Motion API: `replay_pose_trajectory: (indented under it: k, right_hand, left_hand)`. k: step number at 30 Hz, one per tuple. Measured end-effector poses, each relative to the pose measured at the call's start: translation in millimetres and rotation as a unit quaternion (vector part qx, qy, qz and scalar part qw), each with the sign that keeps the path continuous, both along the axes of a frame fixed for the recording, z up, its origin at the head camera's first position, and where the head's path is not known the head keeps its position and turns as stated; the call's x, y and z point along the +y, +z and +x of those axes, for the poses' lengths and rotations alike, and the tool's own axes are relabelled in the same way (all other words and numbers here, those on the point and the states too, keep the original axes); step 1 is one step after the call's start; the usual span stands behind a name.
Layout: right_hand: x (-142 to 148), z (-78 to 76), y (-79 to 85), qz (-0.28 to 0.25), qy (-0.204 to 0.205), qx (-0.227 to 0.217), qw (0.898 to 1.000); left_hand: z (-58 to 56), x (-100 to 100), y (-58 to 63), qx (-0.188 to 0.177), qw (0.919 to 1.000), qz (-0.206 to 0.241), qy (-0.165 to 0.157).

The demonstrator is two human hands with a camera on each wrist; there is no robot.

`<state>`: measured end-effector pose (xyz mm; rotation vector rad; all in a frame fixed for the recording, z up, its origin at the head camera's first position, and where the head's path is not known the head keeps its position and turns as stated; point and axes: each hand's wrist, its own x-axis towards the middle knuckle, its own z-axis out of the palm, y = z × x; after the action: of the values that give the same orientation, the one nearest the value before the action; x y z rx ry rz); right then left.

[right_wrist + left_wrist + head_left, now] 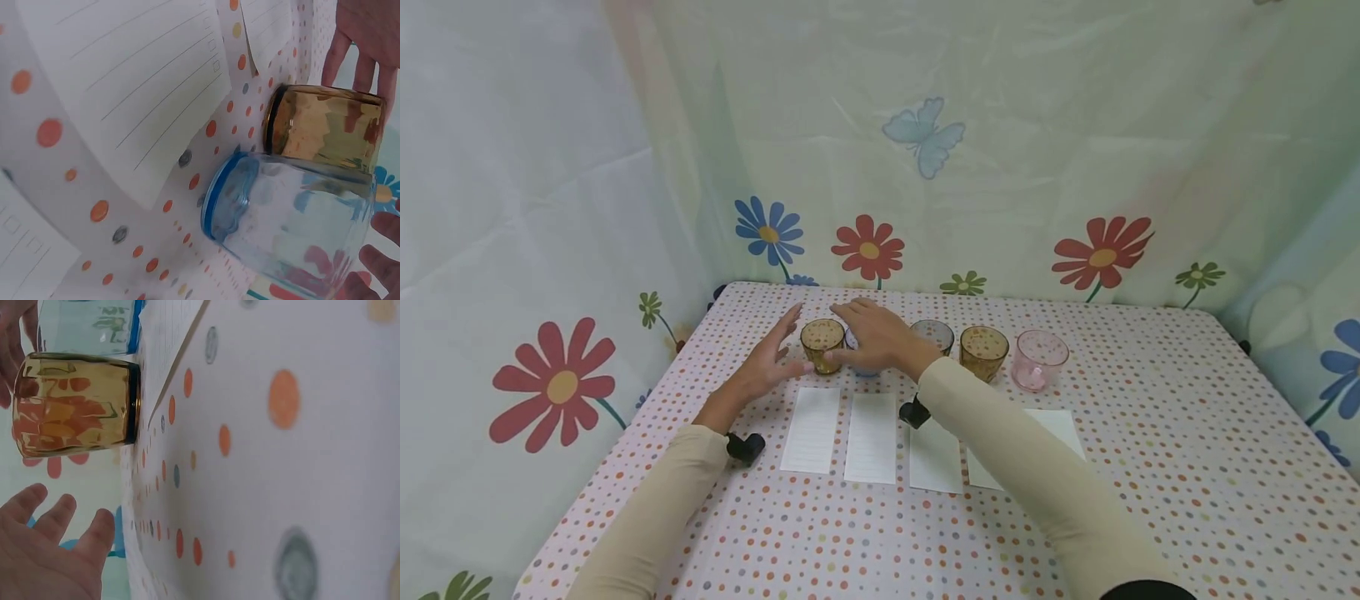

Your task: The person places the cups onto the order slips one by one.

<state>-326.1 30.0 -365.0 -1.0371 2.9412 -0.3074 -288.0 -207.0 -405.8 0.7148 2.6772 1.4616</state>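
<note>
An amber glass (822,343) stands at the left end of a row of glasses. Beside it my left hand (766,363) is held with fingers spread and extended; in the left wrist view a gap shows between its fingertips and the glass. My right hand (874,335) reaches over a light blue glass (287,212), covering most of it in the head view. Its fingers (382,256) are loosely extended near that glass's rim in the right wrist view. Neither hand grips anything.
Farther right stand a greyish glass (934,333), a second amber glass (983,350) and a pink glass (1039,358). Several lined paper slips, including the leftmost slip (811,429), lie in front. The right forearm crosses over some. A dotted cloth (820,533) covers the table.
</note>
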Motion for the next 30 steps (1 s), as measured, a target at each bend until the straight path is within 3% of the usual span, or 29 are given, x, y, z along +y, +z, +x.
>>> replay_pose_trajectory:
  k: [3,5,12,16,22,30]
  right_hand:
    - [-7,-3.8,-1.0,0.006,-0.008,-0.005,1.0]
    - [-12,-6.4,-2.7,0.009,-0.01,-0.008,1.0]
    - [-24,-12.6,-13.5,0.011,-0.014,-0.033,0.999]
    - [-25,-14.6,-15.5,-0.023,-0.037,-0.041,0.998]
    - [-27,-16.3,-15.6,-0.068,-0.041,-0.058,0.995]
    - [-28,-12.9,-13.4,-0.104,-0.052,-0.074,0.99]
  left_hand:
    - [7.1,2,11.9,-0.016,0.9996,0.019,-0.011]
    - [5.9,0,10.3,-0.018,0.9996,0.019,-0.012]
    - [-13.1,-10,-21.2,-0.024,0.9985,0.046,-0.017]
    - [-20.3,-9,-28.3,-0.024,0.9972,0.066,-0.026]
    - [-20.3,-10,-28.0,-0.032,0.9945,0.093,-0.034]
    - [-14.8,-12,-22.6,-0.035,0.9936,0.094,-0.051]
